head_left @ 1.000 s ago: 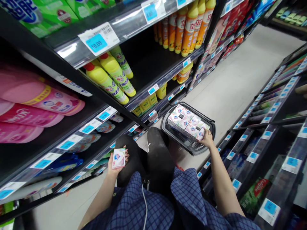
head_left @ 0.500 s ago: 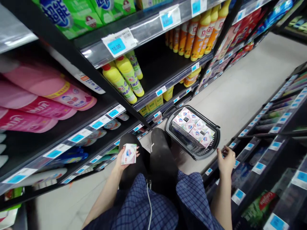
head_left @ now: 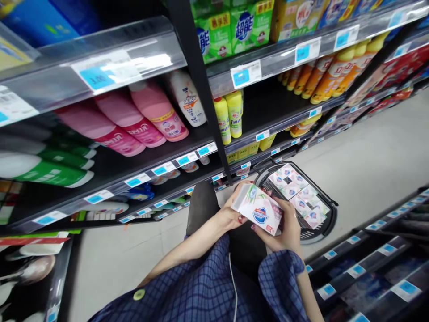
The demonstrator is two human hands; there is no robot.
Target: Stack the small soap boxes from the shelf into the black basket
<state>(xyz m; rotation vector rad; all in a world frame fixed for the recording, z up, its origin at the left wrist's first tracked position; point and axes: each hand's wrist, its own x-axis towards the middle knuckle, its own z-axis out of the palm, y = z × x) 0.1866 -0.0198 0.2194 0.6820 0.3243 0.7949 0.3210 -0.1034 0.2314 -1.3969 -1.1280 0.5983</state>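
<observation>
A white soap box (head_left: 258,209) with a blue and red logo is held in front of me over my lap. My left hand (head_left: 232,213) grips its left end with the fingers curled round it. My right hand (head_left: 284,223) cups its right end from below. Just beyond the box a black shopping basket (head_left: 326,228) stands on the floor, filled with several more of the same boxes (head_left: 298,190).
Shelving on the left holds pink bottles (head_left: 134,120), yellow bottles (head_left: 229,114), green bottles (head_left: 50,170) and green packs (head_left: 231,31), with blue price tags along the rails. A second low rack (head_left: 375,264) runs along the right. Pale aisle floor (head_left: 378,152) lies between them.
My right hand left the basket and came back to the box in my left hand, so both hands hold it. The view swung left and the box rose closer.
</observation>
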